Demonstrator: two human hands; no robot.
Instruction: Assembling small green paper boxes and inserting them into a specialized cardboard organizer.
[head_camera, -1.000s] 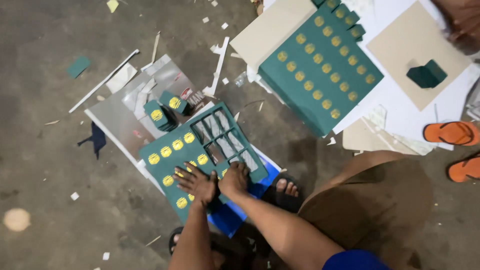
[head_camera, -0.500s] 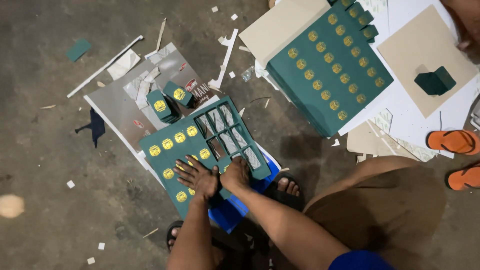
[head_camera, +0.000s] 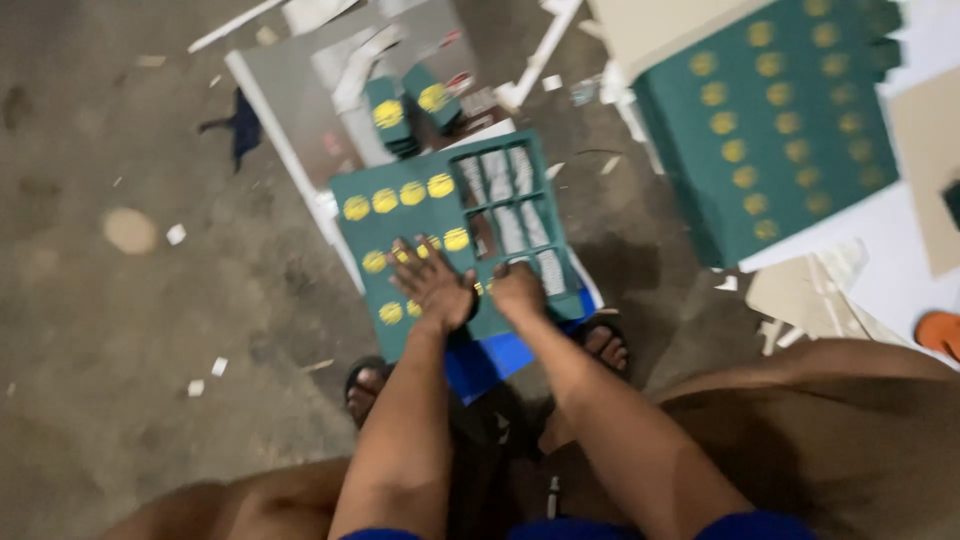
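A dark green card sheet (head_camera: 420, 215) with rows of yellow round marks lies on the floor in front of me; its right half has rectangular windows punched out. My left hand (head_camera: 432, 283) presses flat on the sheet with fingers spread over the yellow marks. My right hand (head_camera: 518, 290) rests beside it at the lower edge of the punched-out part, fingers curled on the sheet. A blue board (head_camera: 490, 360) shows under the sheet's near edge. Two small stacks of cut green pieces (head_camera: 410, 108) stand just beyond the sheet.
A larger stack of green sheets (head_camera: 775, 130) lies at upper right on white and tan boards (head_camera: 880, 240). A grey board (head_camera: 300, 110) lies under the small stacks. Paper scraps dot the concrete floor (head_camera: 150, 300). My sandalled feet (head_camera: 605, 345) sit below the sheet; an orange sandal (head_camera: 940, 332) is at right.
The camera has dipped and swung closer, so the sheet sits higher and larger in view. Both hands stay pressed on the green sheet in much the same place.
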